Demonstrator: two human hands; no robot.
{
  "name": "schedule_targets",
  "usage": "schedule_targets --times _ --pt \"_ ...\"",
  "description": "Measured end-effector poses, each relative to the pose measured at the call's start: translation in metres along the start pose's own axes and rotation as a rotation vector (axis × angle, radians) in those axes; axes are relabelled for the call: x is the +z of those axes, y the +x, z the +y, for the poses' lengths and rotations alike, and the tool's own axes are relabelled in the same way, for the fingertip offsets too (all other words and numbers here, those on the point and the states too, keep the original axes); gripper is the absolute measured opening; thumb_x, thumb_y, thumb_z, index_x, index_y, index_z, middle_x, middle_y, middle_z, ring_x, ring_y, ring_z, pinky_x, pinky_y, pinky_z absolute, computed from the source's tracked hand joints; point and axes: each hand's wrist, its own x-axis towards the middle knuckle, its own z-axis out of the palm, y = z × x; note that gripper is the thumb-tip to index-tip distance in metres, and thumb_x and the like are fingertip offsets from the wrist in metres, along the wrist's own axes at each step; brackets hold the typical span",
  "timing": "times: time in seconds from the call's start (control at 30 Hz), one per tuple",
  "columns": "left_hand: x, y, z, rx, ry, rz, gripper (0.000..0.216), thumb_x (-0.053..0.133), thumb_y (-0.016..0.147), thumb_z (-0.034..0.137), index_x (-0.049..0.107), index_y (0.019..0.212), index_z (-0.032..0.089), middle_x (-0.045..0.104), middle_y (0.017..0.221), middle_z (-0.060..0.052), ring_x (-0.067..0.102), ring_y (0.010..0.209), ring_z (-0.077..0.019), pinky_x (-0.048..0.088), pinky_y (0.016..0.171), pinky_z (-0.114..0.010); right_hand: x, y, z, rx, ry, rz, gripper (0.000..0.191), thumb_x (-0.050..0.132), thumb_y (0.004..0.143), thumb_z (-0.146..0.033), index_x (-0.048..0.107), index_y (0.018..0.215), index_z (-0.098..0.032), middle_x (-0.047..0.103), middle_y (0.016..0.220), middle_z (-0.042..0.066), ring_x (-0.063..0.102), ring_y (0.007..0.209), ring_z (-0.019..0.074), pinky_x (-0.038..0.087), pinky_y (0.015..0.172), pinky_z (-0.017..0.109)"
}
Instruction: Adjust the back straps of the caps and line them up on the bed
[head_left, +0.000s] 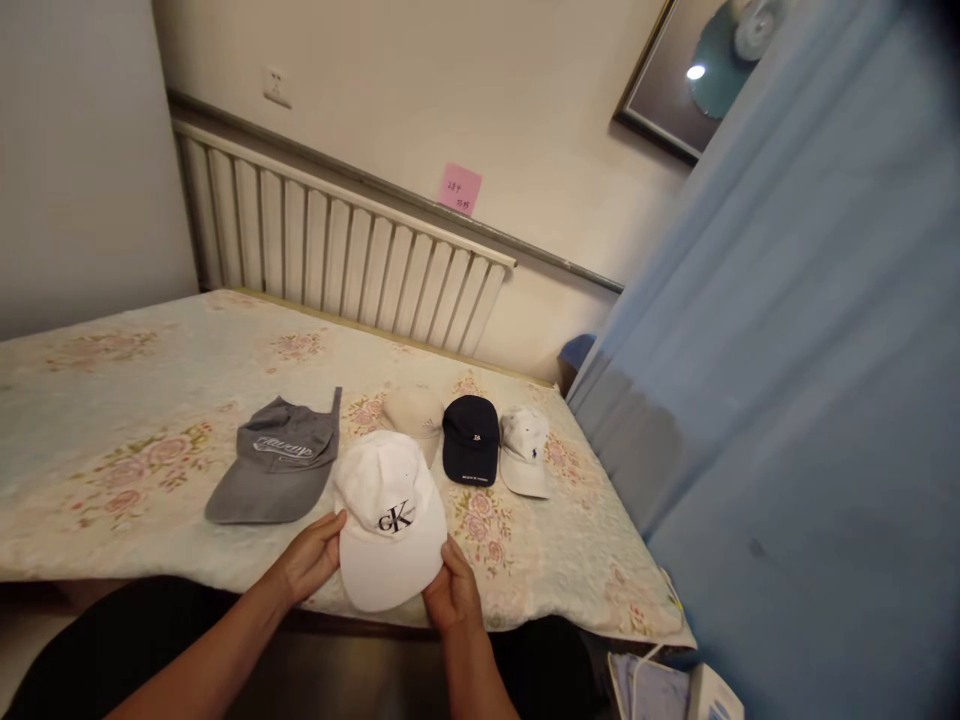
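Observation:
A white baseball cap (390, 570) with dark "CK" lettering is held up over the bed's near edge, its brim toward me. My left hand (313, 556) grips its left side, and my right hand (453, 590) grips the right side of the brim. Left of it lies a grey cap (274, 470) with pale script and its strap sticking up. Behind the held cap is a beige cap (414, 408), partly hidden by it. To the right, a black cap (471, 440) rests beside a white cap (524, 450) bearing a small dark emblem.
The caps lie on a bed with a floral cover (585, 560). A white radiator (337, 240) runs along the wall behind, below a pink note (459, 189). On the right hangs a blue curtain (787, 400). A white box (712, 695) stands at the lower right.

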Motion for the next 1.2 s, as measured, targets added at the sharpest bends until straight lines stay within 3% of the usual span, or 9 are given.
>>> schedule_targets --times 0.13,0.33,0.57,1.2 --pt "0.0036 -0.0061 0.0043 -0.097 0.005 -0.036 0.018 0.064 0.079 0.012 0.061 0.097 0.011 0.073 0.088 -0.013 0.071 0.082 -0.0287 0.057 0.078 -0.043 -0.0048 0.0075 -0.0030 0.018 -0.014 0.113 0.018 0.074 0.071 -0.022 0.070 0.087 -0.015 0.076 0.090 0.006 0.069 0.085 0.0176 0.051 0.088 0.033" --pt "0.0068 -0.0105 0.0075 -0.159 -0.015 -0.052 0.015 0.068 0.075 0.011 0.063 0.089 0.011 0.073 0.082 -0.011 0.071 0.076 -0.0279 0.057 0.069 -0.037 -0.0026 0.0057 -0.0039 0.083 -0.131 -0.015 0.032 0.076 0.070 -0.024 0.067 0.098 -0.013 0.074 0.097 0.010 0.069 0.086 0.0222 0.054 0.083 0.038" --pt "0.0012 -0.0061 0.0055 -0.166 -0.035 -0.048 0.018 0.070 0.074 0.011 0.062 0.090 0.013 0.071 0.082 -0.008 0.070 0.074 -0.0236 0.055 0.070 -0.033 -0.0021 0.0053 -0.0052 0.096 -0.111 -0.025 0.034 0.077 0.067 -0.024 0.065 0.097 -0.015 0.075 0.092 0.008 0.070 0.080 0.0216 0.054 0.082 0.040" --pt "0.0030 -0.0046 0.0050 -0.163 0.000 -0.034 0.014 0.067 0.076 0.010 0.061 0.089 0.013 0.069 0.076 -0.007 0.068 0.069 -0.0211 0.056 0.067 -0.032 0.0020 0.0029 -0.0050 0.085 -0.126 -0.025 0.030 0.074 0.073 -0.030 0.065 0.098 -0.014 0.074 0.098 0.011 0.069 0.089 0.0250 0.055 0.081 0.042"
